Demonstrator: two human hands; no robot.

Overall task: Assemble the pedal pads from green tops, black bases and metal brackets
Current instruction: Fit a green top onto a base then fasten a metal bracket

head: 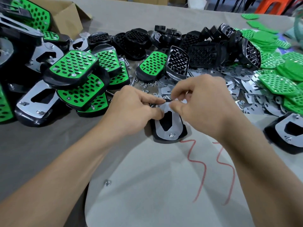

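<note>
At the middle of the desk (41,145), work on one pedal pad (168,128) laid face down, black base (164,140) beneath and metal bracket (176,126) on top. Any green top under it hidden from view. Gripping the bracket's far end with the curled left hand (136,108), thumb and fingers pinched on the metal. Closing the fingertips of the right hand (201,102) on a small part at that same end, too hidden to name, probably a nut. Near end already pinned by one fastener (171,135); far end seemingly not yet secured.

To the left, in front of a cardboard box (68,18), a heap of finished pads (73,66), with green faces and bracketed backs on show. Off to the right, a second pad (285,131), also face down with its bracket fitted.

Far from done, judging by the stock beyond the hands: black bases (203,54) piled along the far side, loose brackets (246,89) spread flat in front of them, green tops (275,79) stacked at the right edge, nuts and screws (147,84) scattered between. Beside the left forearm, a single stray nut (106,183).
</note>
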